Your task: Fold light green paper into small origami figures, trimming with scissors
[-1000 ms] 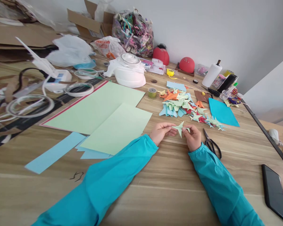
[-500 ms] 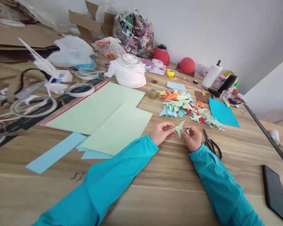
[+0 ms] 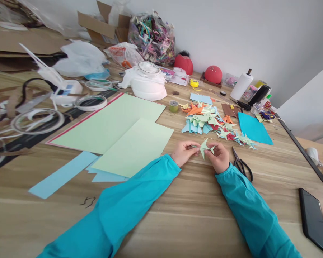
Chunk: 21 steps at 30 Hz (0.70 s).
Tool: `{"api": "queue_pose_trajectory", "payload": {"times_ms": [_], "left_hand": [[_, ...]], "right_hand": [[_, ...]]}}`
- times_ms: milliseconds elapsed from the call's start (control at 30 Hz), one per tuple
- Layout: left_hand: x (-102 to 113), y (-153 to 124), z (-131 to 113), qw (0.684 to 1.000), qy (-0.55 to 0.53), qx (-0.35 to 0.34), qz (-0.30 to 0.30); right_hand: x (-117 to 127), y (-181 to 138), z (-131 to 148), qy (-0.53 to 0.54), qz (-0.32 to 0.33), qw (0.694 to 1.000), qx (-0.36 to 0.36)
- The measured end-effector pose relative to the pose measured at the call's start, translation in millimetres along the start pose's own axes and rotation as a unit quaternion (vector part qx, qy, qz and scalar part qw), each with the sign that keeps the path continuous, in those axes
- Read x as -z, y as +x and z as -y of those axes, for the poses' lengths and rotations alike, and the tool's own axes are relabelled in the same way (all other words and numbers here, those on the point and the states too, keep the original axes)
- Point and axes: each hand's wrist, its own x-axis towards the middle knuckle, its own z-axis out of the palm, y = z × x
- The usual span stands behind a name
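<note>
Between my two hands is a small pale-green folded paper plane, its pointed wings spread up and down. My left hand pinches its left end, and my right hand grips it close to the tail. Just beyond my hands lies a heap of folded paper planes in green, blue, orange and red. Black-handled scissors rest on the table right of my right hand. Left of my left hand are pale-green paper sheets, overlapping some blue paper.
A blue paper strip lies at the left. A spool of thread stands behind my hands, and a turquoise sheet is at the right. A phone lies near the right edge. Cables and a white router crowd the back left.
The paper plane has tilted slightly between my fingers and shifted a little to the left. My hands stay in nearly the same place.
</note>
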Motion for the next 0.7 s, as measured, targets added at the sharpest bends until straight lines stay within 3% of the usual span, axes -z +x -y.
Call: {"api": "queue_pose_trajectory", "payload": {"times_ms": [533,600,700], "left_hand": [[2.3,0.9,3.1,0.993,-0.103,0.059,0.02],[1.3,0.4,2.6,0.995,-0.089,0.042,0.015],[-0.5,-0.7,2.0,0.999,-0.005,-0.044,0.012]], "right_hand": [[2.8,3.7,-4.0,0.055,0.0,0.998,-0.041],[3.0,3.5,-2.8,0.046,-0.001,0.998,-0.045],[2.4,2.1,0.0,0.02,0.009,0.999,-0.03]]}}
